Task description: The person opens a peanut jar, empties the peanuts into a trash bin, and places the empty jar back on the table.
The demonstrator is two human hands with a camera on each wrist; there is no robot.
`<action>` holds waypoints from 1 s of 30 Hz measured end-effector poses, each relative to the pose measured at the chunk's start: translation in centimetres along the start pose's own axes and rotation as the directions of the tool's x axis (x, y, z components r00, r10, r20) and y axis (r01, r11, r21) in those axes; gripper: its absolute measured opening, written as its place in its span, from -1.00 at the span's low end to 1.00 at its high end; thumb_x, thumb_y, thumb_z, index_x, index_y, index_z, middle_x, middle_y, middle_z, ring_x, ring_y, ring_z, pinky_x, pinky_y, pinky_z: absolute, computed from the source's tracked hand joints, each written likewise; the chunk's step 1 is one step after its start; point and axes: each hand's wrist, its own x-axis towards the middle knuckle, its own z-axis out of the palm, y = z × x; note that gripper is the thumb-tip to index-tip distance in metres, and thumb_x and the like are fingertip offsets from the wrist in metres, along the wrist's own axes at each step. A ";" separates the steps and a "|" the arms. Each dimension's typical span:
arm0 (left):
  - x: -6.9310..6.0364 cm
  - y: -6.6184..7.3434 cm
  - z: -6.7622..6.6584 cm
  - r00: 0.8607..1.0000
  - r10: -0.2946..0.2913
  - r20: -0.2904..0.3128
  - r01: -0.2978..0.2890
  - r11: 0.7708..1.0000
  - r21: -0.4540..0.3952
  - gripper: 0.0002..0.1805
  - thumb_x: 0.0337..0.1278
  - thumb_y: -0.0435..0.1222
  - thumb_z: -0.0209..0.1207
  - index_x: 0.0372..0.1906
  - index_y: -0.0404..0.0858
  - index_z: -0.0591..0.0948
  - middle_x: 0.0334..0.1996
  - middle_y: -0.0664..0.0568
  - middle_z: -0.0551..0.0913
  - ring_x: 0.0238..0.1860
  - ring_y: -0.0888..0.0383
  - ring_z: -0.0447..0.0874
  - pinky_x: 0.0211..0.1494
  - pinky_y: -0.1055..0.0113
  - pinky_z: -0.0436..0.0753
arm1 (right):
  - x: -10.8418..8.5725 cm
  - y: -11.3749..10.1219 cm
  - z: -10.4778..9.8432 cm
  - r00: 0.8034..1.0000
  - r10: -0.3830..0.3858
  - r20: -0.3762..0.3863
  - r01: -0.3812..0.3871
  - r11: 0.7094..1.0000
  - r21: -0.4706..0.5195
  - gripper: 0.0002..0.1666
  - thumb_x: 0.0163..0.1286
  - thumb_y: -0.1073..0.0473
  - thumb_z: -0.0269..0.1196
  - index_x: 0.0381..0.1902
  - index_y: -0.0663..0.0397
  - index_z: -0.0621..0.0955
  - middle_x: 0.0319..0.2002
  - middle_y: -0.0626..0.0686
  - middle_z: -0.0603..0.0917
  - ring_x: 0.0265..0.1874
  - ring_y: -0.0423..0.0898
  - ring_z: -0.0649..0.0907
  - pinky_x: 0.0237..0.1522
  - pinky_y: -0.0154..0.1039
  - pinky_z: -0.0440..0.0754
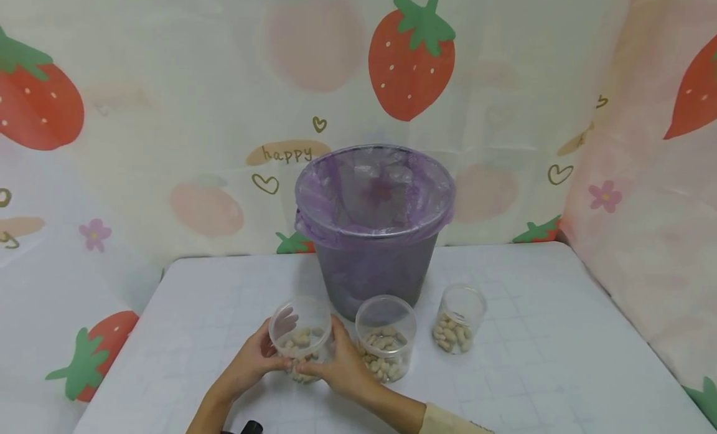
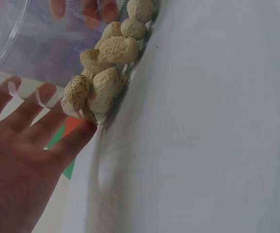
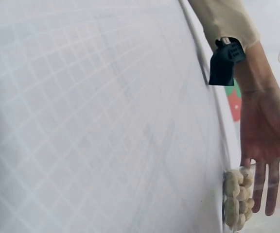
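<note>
Both hands grip a clear jar (image 1: 300, 348) of peanuts on the table. My left hand (image 1: 246, 362) is on its left side and my right hand (image 1: 346, 368) on its right, thumbs in front. In the left wrist view, my left hand (image 2: 26, 153) has its fingers spread against the jar (image 2: 43, 53), beside peanuts (image 2: 107, 83); right fingertips (image 2: 89, 10) show at the top. Across the jar in the right wrist view is my left hand (image 3: 266, 128), near peanuts (image 3: 237, 199). The right hand's own fingers are not seen there.
A second jar (image 1: 386, 344) of peanuts stands just right of my right hand, and a third (image 1: 460, 316) farther right. Behind them is a grey bin (image 1: 378, 269) with a purple liner (image 1: 325, 213). A strawberry-patterned sheet (image 1: 224, 110) covers the wall behind the white table (image 1: 538, 334).
</note>
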 end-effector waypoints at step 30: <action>-0.5 2.2 -0.3 0.997 0.056 -0.060 -0.053 0.997 0.057 -0.11 0.06 -0.35 0.37 0.48 -0.22 0.18 0.39 -0.25 0.35 0.27 0.35 0.45 0.29 0.09 0.54 | 0.1 -1.8 -0.3 0.997 -0.076 0.016 0.077 0.993 -0.089 0.09 0.01 -0.09 0.53 0.42 -0.09 0.23 0.28 0.05 0.47 0.32 0.13 0.45 0.33 0.16 0.40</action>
